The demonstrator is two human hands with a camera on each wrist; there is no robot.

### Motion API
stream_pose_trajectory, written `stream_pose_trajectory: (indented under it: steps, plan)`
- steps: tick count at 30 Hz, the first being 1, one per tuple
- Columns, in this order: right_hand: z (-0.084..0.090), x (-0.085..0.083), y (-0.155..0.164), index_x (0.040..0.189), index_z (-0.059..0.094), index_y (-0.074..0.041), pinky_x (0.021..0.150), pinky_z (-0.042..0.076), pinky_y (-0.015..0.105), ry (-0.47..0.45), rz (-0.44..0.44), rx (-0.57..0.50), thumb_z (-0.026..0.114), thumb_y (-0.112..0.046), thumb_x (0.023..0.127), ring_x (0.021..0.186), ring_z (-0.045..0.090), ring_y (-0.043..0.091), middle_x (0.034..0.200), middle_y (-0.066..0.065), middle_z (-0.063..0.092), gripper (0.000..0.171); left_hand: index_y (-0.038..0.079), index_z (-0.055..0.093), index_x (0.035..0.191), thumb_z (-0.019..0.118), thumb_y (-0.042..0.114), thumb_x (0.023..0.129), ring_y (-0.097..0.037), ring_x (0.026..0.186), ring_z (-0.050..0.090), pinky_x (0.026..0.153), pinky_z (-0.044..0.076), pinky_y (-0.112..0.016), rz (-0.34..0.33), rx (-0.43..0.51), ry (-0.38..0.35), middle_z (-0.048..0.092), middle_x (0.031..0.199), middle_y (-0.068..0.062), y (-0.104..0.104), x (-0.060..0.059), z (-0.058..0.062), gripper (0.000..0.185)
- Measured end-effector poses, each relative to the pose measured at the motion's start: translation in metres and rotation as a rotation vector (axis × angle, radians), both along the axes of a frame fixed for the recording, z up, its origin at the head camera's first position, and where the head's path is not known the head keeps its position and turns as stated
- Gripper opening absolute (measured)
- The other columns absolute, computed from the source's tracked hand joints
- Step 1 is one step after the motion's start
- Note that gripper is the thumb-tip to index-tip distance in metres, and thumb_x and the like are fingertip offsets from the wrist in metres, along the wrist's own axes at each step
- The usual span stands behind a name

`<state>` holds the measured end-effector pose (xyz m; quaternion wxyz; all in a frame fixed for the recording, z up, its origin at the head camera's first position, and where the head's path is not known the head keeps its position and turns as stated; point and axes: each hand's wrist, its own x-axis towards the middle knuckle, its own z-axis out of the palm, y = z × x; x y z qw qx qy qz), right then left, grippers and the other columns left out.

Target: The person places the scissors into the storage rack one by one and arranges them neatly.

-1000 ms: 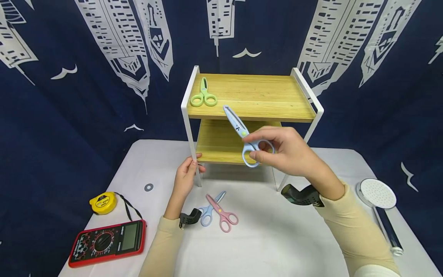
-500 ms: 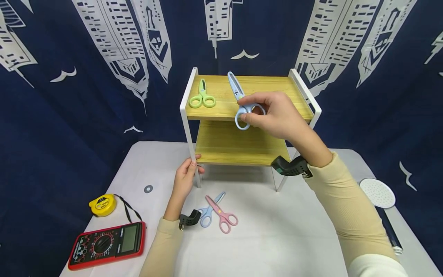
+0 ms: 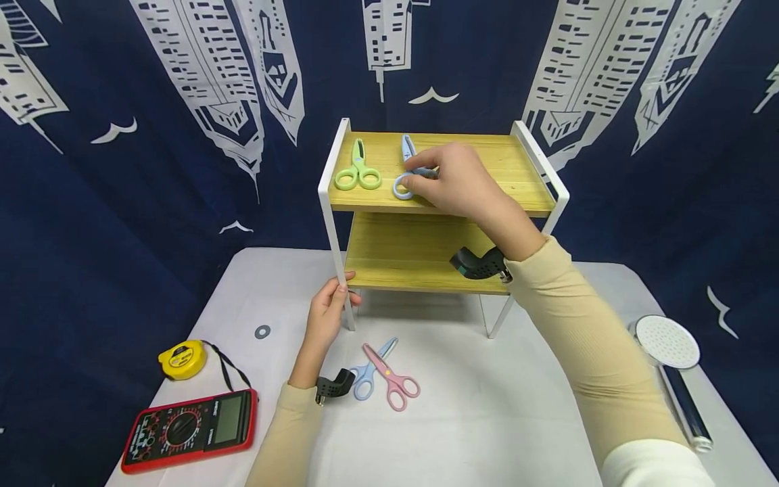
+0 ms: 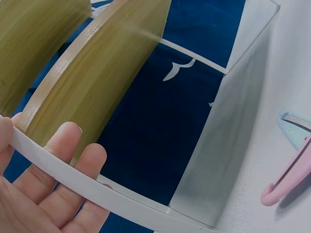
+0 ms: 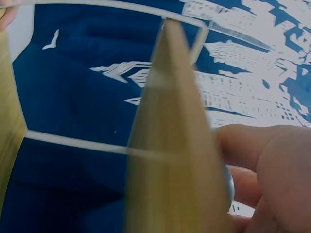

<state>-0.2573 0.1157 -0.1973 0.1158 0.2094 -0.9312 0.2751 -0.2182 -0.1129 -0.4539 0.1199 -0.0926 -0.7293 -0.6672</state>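
Observation:
In the head view my right hand (image 3: pixel 453 176) pinches blue scissors (image 3: pixel 403 187) by the handles at the top board of a two-tier shelf (image 3: pixel 481 152). Their blades point toward the back; whether they touch the board I cannot tell. Green scissors (image 3: pixel 358 169) lie to their left on the same board. My left hand (image 3: pixel 325 314) grips the shelf's white front left leg, its fingers (image 4: pixel 90 160) curled round the bar in the left wrist view. On the table below, pink scissors (image 3: pixel 392 380) cross over a second blue pair (image 3: pixel 364 380).
A yellow tape measure (image 3: pixel 182 360) and a red-edged multimeter (image 3: pixel 190 430) lie at the left. A grey washer (image 3: pixel 262 332) is near the left hand. At the right lies a shower head (image 3: pixel 667 342) with its handle. A dark patterned curtain (image 3: pixel 152 203) hangs behind.
My right hand has carried the blue scissors from in front of the shelf up and over the top board, then down beside the green pair. The left hand has kept its grip.

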Motion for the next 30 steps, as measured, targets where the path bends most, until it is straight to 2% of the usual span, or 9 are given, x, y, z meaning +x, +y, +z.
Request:
stream_pose_trajectory:
  steps: [2,5,11,30]
  plan:
    - [-0.003,-0.003,-0.003,0.12,0.076,-0.008,0.086,0.045,0.039,0.03,0.003,0.028,0.065,-0.026,0.095,0.099,0.06,0.027,0.119,0.014,0.075,0.033,-0.001,0.061,0.134,0.043,0.013,0.109,-0.003,0.085,0.063,0.084,0.045,-0.029,-0.004,0.006,0.0,0.068,0.091,-0.035,0.0,0.0,0.0,0.034]
    - [-0.007,-0.005,-0.005,0.117,0.078,-0.01,0.093,0.046,0.044,0.062,-0.007,0.045,0.063,-0.027,0.096,0.108,0.061,0.029,0.117,0.014,0.074,0.031,-0.002,0.061,0.134,0.043,0.013,0.109,-0.003,0.085,0.063,0.084,0.045,-0.029,-0.006,0.003,-0.005,0.068,0.091,-0.036,0.001,-0.001,-0.001,0.034]
    - [-0.01,-0.006,-0.008,0.116,0.078,-0.012,0.084,0.044,0.044,0.1,-0.01,0.073,0.062,-0.028,0.097,0.098,0.058,0.03,0.109,0.014,0.074,0.03,-0.001,0.062,0.133,0.043,0.013,0.109,-0.004,0.086,0.064,0.084,0.045,-0.03,0.01,-0.01,-0.007,0.071,0.088,-0.029,0.001,0.0,-0.001,0.033]
    - [-0.014,-0.005,-0.012,0.12,0.077,-0.016,0.078,0.043,0.044,0.118,-0.055,0.077,0.062,-0.032,0.099,0.096,0.057,0.029,0.109,0.014,0.071,0.031,0.0,0.062,0.133,0.044,0.013,0.109,-0.004,0.085,0.064,0.083,0.045,-0.03,0.016,-0.012,-0.004,0.071,0.086,-0.026,0.0,0.0,-0.001,0.033]
